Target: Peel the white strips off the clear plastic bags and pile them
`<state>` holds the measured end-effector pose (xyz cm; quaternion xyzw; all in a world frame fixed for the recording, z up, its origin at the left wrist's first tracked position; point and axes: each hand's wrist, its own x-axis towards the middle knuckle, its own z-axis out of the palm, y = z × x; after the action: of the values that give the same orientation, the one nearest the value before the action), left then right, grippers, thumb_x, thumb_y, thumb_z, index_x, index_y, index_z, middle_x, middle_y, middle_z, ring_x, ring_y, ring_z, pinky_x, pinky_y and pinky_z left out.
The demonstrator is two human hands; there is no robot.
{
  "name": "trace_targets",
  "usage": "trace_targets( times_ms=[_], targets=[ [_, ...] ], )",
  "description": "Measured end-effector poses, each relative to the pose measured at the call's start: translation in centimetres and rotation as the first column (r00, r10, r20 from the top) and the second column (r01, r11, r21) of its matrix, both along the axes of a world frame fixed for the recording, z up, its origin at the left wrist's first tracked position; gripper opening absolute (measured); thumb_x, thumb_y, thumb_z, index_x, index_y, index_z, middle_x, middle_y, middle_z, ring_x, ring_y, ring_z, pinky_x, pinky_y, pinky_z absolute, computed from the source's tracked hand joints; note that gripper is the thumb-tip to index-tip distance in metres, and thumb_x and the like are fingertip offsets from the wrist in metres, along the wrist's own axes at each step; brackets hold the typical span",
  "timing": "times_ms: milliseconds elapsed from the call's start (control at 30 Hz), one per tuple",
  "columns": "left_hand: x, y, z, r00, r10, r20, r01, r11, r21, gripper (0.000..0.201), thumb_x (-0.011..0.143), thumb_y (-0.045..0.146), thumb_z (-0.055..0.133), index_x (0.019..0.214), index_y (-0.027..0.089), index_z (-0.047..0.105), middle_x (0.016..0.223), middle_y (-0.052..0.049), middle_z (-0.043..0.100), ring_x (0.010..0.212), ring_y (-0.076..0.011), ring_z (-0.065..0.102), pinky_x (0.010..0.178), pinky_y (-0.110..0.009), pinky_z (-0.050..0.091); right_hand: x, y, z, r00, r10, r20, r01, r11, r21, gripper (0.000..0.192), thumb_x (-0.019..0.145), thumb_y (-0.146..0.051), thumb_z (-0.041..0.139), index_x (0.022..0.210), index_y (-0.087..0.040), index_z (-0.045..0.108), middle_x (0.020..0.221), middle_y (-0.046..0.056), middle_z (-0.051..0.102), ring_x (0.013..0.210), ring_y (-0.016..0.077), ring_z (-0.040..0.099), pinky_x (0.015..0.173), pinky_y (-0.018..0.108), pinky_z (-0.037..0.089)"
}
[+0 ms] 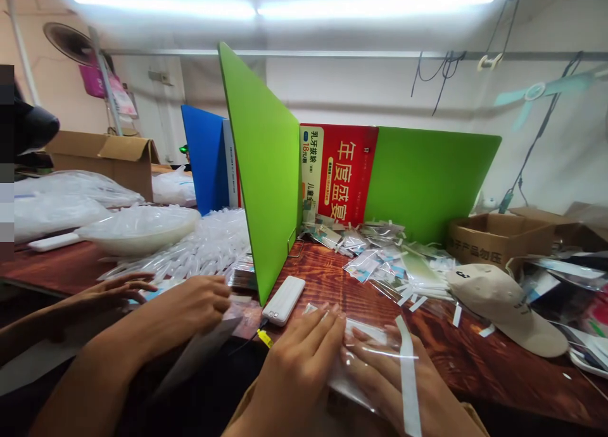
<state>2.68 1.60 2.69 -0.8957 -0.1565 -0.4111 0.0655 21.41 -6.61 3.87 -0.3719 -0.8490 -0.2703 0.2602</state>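
Observation:
A clear plastic bag (354, 386) with a pale insert lies between my two hands at the table's near edge. My left hand (304, 351) covers its left side, fingers straight and held together, the thumb hidden. Clear film crosses the fingers of my right hand (396, 367), which grips the bag from the right. A loose white strip (409, 377) hangs over the back of that hand. Just beyond my left hand lies a white power bank (284, 301) with a cable and a yellow tag (265, 338).
A co-worker's hands (185, 307) are at the left, near a heap of clear plastic pieces (204, 240). A green panel (261, 152) stands upright between us. Filled packets (380, 253), a beige cap (498, 304) and a cardboard box (498, 237) are at the right.

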Motion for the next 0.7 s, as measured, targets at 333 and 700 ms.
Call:
trace_targets(
  times_ms=[333, 700],
  targets=[
    [1.0, -1.9, 1.0, 0.964, -0.258, 0.071, 0.242, 0.728, -0.642, 0.025, 0.081, 0.01, 0.054, 0.102, 0.018, 0.064, 0.09, -0.005, 0.074, 0.08, -0.0191, 0.071, 0.074, -0.025, 0.055, -1.0, -0.9, -0.8, 0.959, 0.034, -0.281, -0.025, 0.999, 0.036, 0.026, 0.103, -0.025, 0.037, 0.116, -0.026, 0.06, 0.094, 0.003, 0.076, 0.085, 0.0175, 0.072, 0.104, 0.043, 0.041],
    [0.5, -2.5, 0.6, 0.854, -0.318, 0.412, 0.486, 0.202, -0.85, 0.045, 0.093, 0.04, 0.056, 0.132, 0.02, 0.055, 0.127, -0.009, 0.065, 0.123, -0.0236, 0.058, 0.106, -0.037, 0.044, -1.5, -2.1, 2.1, 0.926, -0.09, -0.368, 0.06, 0.994, -0.092, 0.021, 0.101, -0.018, 0.039, 0.096, -0.02, 0.059, 0.077, 0.001, 0.068, 0.068, 0.0161, 0.065, 0.065, 0.029, 0.045]
  ],
)
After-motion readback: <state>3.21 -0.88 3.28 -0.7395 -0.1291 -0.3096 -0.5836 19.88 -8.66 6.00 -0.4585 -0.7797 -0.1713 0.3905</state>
